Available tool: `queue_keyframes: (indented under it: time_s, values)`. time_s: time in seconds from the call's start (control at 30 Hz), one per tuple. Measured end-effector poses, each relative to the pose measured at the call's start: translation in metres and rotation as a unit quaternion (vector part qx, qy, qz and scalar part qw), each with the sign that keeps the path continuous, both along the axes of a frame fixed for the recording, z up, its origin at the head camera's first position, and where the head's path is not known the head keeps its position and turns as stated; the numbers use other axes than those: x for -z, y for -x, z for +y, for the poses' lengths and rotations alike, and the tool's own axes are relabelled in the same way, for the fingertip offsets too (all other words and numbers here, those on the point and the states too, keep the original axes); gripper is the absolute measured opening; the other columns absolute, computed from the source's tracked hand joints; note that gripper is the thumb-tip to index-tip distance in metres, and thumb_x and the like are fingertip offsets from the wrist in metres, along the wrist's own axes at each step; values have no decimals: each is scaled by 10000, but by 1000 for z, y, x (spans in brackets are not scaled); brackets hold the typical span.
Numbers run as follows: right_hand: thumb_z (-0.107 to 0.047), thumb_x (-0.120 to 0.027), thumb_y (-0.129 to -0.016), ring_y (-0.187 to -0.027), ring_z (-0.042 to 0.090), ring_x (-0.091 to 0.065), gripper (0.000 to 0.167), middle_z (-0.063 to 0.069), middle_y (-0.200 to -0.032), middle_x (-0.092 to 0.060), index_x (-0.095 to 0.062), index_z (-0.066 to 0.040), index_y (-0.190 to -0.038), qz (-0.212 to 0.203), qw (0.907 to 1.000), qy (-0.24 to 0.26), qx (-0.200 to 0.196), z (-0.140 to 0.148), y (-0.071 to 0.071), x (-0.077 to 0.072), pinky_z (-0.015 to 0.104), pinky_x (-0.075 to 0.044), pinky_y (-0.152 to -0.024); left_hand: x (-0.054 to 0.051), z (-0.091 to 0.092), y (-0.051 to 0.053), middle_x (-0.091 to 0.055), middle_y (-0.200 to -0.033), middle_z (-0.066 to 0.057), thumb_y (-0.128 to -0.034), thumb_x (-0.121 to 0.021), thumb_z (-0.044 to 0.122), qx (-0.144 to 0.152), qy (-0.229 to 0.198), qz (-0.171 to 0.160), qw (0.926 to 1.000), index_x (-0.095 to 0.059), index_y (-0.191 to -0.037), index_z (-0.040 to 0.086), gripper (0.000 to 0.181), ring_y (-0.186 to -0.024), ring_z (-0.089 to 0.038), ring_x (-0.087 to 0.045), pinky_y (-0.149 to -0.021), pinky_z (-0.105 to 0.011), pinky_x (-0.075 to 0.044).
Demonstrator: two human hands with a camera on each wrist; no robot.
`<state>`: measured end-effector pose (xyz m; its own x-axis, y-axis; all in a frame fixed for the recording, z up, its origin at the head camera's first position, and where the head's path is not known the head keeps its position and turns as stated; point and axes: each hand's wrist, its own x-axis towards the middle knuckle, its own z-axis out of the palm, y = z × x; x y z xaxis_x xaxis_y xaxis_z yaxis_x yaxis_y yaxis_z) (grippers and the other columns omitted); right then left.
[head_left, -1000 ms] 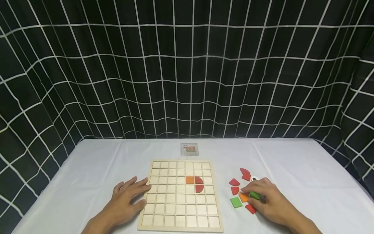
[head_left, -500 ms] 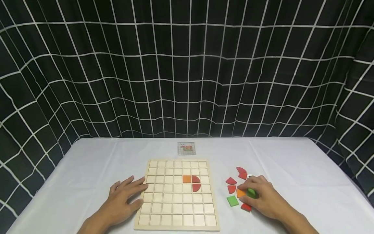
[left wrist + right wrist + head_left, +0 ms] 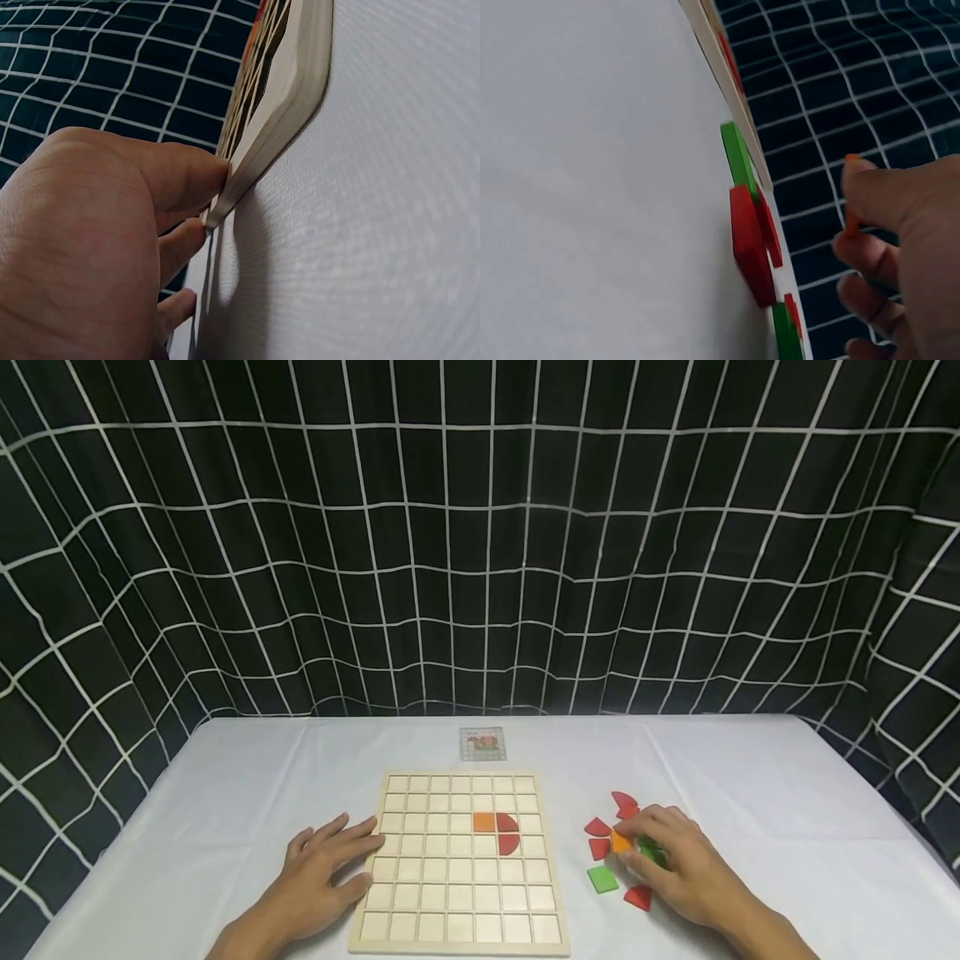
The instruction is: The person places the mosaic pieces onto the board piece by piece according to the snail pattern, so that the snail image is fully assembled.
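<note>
Thumb and fingertips of my right hand (image 3: 678, 864) pinch an orange square tile (image 3: 621, 841). In the right wrist view that tile (image 3: 853, 222) is held clear of the white cloth. Green pieces (image 3: 651, 850) lie partly hidden behind the hand. Around it are a green square tile (image 3: 602, 879), a red quarter-round tile (image 3: 638, 897) and several more red pieces (image 3: 597, 827). My left hand (image 3: 318, 881), fingers spread, touches the left edge of the wooden grid board (image 3: 431, 893). On the board sit another orange square (image 3: 483, 822) and two red quarter-rounds (image 3: 508, 844).
Behind the board lies a small clear card (image 3: 483, 744) with a coloured picture on a grid. White cloth (image 3: 255, 777) covers the table. A black curtain (image 3: 465, 543) with white grid lines hangs around its back and sides.
My right hand has taken hold of the orange square tile and lifted it from among the loose pieces. The left hand stays at the board's edge. The head view shifts slightly.
</note>
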<state>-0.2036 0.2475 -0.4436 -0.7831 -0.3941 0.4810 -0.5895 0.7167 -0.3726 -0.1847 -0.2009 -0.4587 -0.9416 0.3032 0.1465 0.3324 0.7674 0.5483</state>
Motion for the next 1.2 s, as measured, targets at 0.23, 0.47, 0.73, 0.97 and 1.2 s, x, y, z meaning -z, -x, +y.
queue_keyframes:
  time_s: [0.23,0.47,0.73,0.97,1.2]
  values:
    - [-73,-816,-749,-926,79,-520,339,-165,-976,-578,-707,-202,-1042,352,9983,376,-284,-8,-4,-10,125,-370,-860,2,2,2,-457,-1450,38,-882,-669,208,-4,-3,-43,10000,-641,-1273,195,392,-1403,-301,-255,-1082,-586,-33]
    - [6,-826,-678,-965,117,-538,401,-81,-978,-622,-714,-150,-1030,825,9861,974,-1060,-31,1,-24,149,-399,-853,3,2,1,-462,-1447,31,-878,-663,206,-62,-33,-91,9999,-644,-1268,193,391,-1401,-304,-260,-1081,-586,-34]
    - [-2,-796,-720,-945,118,-540,335,-69,-975,-623,-720,-124,-1023,810,9811,1192,-1293,-65,6,-32,188,-439,-753,4,2,1,-471,-1441,23,-874,-665,204,-31,-42,-47,10000,-645,-1267,188,394,-1399,-309,-264,-1078,-593,-43]
    - [-33,-785,-738,-954,121,-548,317,-76,-968,-620,-724,-108,-1040,791,9792,1276,-1362,-89,10,-34,207,-444,-782,4,2,2,-475,-1438,19,-867,-666,198,-25,-54,34,10000,-649,-1264,187,397,-1396,-307,-271,-1078,-589,-47]
    - [-21,-784,-746,-907,137,-544,314,-78,-951,-622,-721,-96,-1044,758,9759,1323,-1558,-114,14,-33,220,-450,-771,1,0,2,-469,-1443,12,-871,-666,206,-65,-7,-5,10000,-647,-1264,183,394,-1397,-310,-268,-1078,-594,-45]
